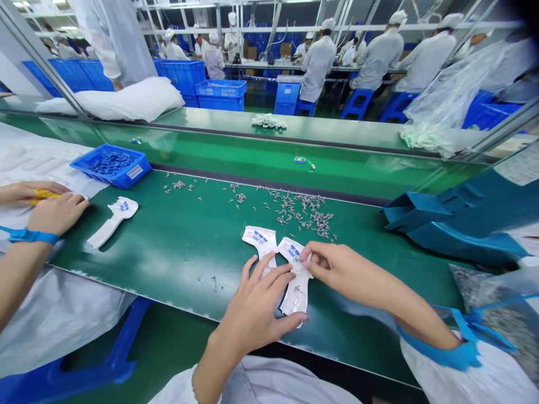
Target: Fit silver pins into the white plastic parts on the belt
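**Hands.** Person's left hand (252,308): palm down, fingers spread, lying across the narrow end of one white paddle-shaped card (259,239), thumb stretched out over a second card (297,297). Right hand (341,272), reaching in from the right: fingertips (309,259) drawn together, pinching the upper edge of the second card. A blue cuff (438,349) circles the right wrist.

**Cards.** Both lie side by side on a green conveyor belt (202,264), at its near edge, overlapping or just touching at the wide ends; which lies on top cannot be told. Each wide end bears blue marks. The second card's narrow end looks clear and shiny.

**Around.** Small silver parts (303,213) lie scattered in a loose band just beyond the cards, apart from both hands. A blue chute (446,219) stands at the belt's right side.

**Left of the person.** A co-worker's two hands (56,213) press on a yellow item (46,193), with a blue wristband (29,235) on the nearer arm. A third card (113,221) lies just beside them, and a blue tray (110,165) of small blue parts sits beyond.

**Far side.** Workers in white gowns and caps (318,67) sit at a bench among blue crates (221,95).
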